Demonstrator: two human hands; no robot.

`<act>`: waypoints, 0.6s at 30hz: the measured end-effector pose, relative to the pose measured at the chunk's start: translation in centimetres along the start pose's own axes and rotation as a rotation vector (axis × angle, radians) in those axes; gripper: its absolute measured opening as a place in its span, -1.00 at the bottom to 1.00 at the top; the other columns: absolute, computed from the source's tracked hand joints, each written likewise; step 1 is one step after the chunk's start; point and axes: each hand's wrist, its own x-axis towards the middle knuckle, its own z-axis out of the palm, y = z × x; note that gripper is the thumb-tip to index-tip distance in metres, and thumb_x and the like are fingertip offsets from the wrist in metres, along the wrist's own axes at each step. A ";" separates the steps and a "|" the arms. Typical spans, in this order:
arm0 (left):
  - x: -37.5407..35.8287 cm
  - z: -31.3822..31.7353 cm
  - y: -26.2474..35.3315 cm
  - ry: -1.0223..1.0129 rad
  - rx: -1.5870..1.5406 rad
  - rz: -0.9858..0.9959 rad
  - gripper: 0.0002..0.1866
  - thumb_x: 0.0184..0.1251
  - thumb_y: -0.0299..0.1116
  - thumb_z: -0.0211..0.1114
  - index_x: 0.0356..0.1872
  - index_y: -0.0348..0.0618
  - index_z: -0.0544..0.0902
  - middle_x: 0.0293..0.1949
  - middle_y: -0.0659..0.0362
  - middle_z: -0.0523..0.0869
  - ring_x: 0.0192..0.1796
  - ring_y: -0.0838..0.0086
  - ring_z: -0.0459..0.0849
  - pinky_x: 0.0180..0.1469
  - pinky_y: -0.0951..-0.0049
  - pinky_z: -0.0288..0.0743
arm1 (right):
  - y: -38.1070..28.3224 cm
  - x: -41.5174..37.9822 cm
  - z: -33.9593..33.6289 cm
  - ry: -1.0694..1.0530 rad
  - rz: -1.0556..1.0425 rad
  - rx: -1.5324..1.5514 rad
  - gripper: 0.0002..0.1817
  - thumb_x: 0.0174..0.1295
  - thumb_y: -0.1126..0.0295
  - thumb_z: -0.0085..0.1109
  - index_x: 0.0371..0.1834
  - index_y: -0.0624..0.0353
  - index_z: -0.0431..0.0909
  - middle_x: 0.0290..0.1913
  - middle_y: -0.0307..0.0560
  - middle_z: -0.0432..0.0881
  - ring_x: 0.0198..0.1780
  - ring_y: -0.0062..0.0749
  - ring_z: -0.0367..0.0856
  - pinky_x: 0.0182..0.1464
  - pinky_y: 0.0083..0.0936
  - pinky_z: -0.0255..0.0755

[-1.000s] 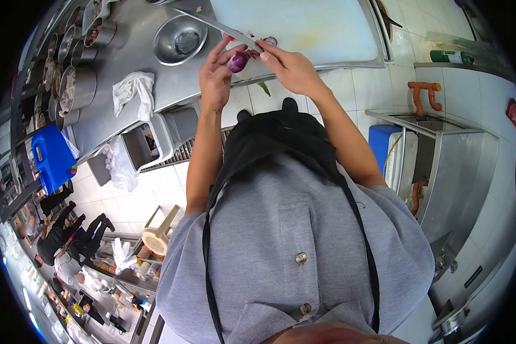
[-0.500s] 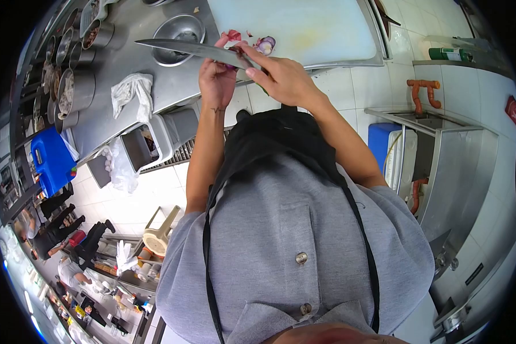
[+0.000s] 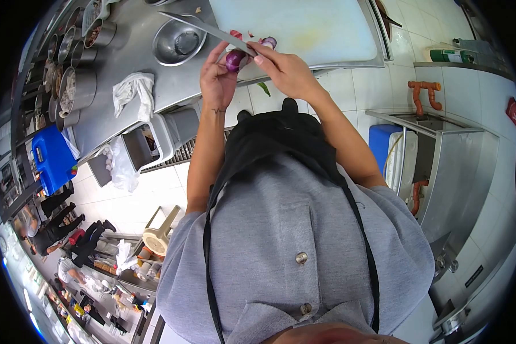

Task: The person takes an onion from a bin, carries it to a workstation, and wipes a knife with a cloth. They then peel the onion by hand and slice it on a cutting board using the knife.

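My left hand point(image 3: 217, 79) is closed around a purple-red onion point(image 3: 234, 60), which shows on the palm side below the knife. In my right hand point(image 3: 286, 73) is a large kitchen knife point(image 3: 203, 27), its long blade slanting up and left over the onion and past the rim of a steel bowl point(image 3: 158, 50). Beyond the hands, a cut piece of red onion point(image 3: 269, 42) and reddish peel point(image 3: 235, 35) lie at the near edge of a white cutting board point(image 3: 327, 28).
A crumpled white cloth point(image 3: 133, 94) lies on the steel counter point(image 3: 112, 66). Several metal pots point(image 3: 77, 89) stand along its left side. Grey bins point(image 3: 166, 137) sit below. A green scrap point(image 3: 264, 89) is on the tiled floor. Other people point(image 3: 51, 235) are at the far lower left.
The knife's tip has swung up and away, and its blade has turned edge-on. More of the onion now shows in my left hand, and the green scrap on the floor is uncovered.
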 end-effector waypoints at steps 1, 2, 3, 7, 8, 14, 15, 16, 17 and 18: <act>0.0 -0.2 0.0 -0.013 0.002 -0.006 -0.29 -0.03 -0.61 -0.11 0.32 -0.52 0.24 0.20 -0.32 0.49 0.29 -0.03 0.48 0.41 0.00 0.28 | 0.2 0.1 0.0 0.027 0.014 0.024 -0.47 0.43 -0.10 -0.17 0.36 -0.18 0.40 -0.43 0.01 0.65 -0.28 -0.02 0.66 -0.17 -0.20 0.48; 0.0 -0.3 -0.1 -0.026 0.004 -0.013 -0.30 -0.02 -0.60 -0.10 0.32 -0.52 0.25 0.18 -0.34 0.50 0.28 -0.05 0.49 0.40 -0.01 0.28 | 0.4 0.1 0.1 0.028 0.014 0.024 -0.47 0.43 -0.10 -0.17 0.36 -0.18 0.40 -0.43 0.01 0.65 -0.28 -0.02 0.66 -0.17 -0.20 0.48; 0.0 -0.4 0.0 -0.027 0.004 -0.014 -0.30 -0.02 -0.60 -0.10 0.32 -0.52 0.25 0.18 -0.34 0.50 0.28 -0.05 0.49 0.40 -0.01 0.28 | 0.5 0.1 0.0 0.040 0.005 0.015 -0.47 0.43 -0.09 -0.17 0.37 -0.17 0.39 -0.44 0.02 0.65 -0.28 -0.02 0.66 -0.17 -0.21 0.48; 0.2 -0.4 -0.1 -0.011 -0.025 -0.034 -0.28 -0.04 -0.60 -0.08 0.33 -0.48 0.26 0.14 -0.32 0.54 0.27 -0.02 0.50 0.39 0.00 0.29 | -0.1 -0.2 -0.2 0.072 -0.083 -0.074 -0.45 0.43 -0.08 -0.17 0.40 -0.16 0.35 -0.45 0.03 0.64 -0.30 -0.01 0.66 -0.19 -0.20 0.47; 0.3 -0.3 -0.1 -0.007 -0.052 -0.036 -0.27 -0.05 -0.61 -0.07 0.33 -0.47 0.27 0.11 -0.26 0.57 0.24 0.03 0.54 0.38 0.04 0.31 | -0.5 -0.4 -0.4 0.072 -0.083 -0.074 -0.45 0.43 -0.08 -0.17 0.40 -0.16 0.35 -0.45 0.03 0.64 -0.30 -0.01 0.66 -0.19 -0.20 0.47; 0.5 -0.9 0.0 -0.079 -0.013 -0.050 -0.26 -0.05 -0.62 -0.08 0.35 -0.45 0.30 -0.03 0.01 0.64 0.06 0.29 0.61 0.29 0.24 0.36 | -2.0 -0.8 -0.6 -0.091 -0.053 -0.124 -0.42 0.43 0.00 -0.09 0.45 -0.03 0.27 -0.54 -0.01 0.57 -0.41 -0.08 0.60 -0.25 -0.28 0.43; 0.4 -0.9 0.0 -0.077 -0.013 -0.048 -0.26 -0.05 -0.62 -0.08 0.35 -0.45 0.30 -0.03 0.01 0.64 0.06 0.29 0.61 0.29 0.24 0.36 | -1.6 -0.8 -0.4 -0.061 -0.079 -0.116 -0.44 0.43 0.00 -0.10 0.44 -0.05 0.29 -0.53 -0.02 0.58 -0.40 -0.08 0.60 -0.25 -0.27 0.43; 0.4 -0.9 0.0 -0.069 0.004 -0.059 -0.25 -0.05 -0.62 -0.09 0.35 -0.45 0.29 0.00 -0.02 0.64 0.09 0.28 0.60 0.30 0.25 0.36 | -1.4 -0.7 -0.2 -0.030 -0.105 -0.107 -0.45 0.43 0.01 -0.10 0.43 -0.07 0.31 -0.52 -0.03 0.59 -0.39 -0.07 0.61 -0.24 -0.27 0.43; 0.4 -0.9 0.0 -0.060 0.021 -0.070 -0.25 -0.06 -0.62 -0.10 0.36 -0.45 0.27 0.02 -0.04 0.63 0.11 0.26 0.60 0.30 0.25 0.36 | -1.2 -0.6 0.0 -0.031 -0.106 -0.108 -0.45 0.43 0.01 -0.10 0.43 -0.07 0.31 -0.52 -0.03 0.59 -0.39 -0.07 0.61 -0.24 -0.27 0.43; 0.3 -0.8 0.0 -0.060 0.020 -0.070 -0.25 -0.06 -0.62 -0.10 0.36 -0.45 0.27 0.02 -0.04 0.63 0.11 0.26 0.60 0.30 0.25 0.36 | -1.0 -0.5 0.0 -0.018 -0.131 -0.123 -0.47 0.44 0.01 -0.11 0.42 -0.10 0.32 -0.51 -0.03 0.60 -0.38 -0.07 0.61 -0.24 -0.26 0.44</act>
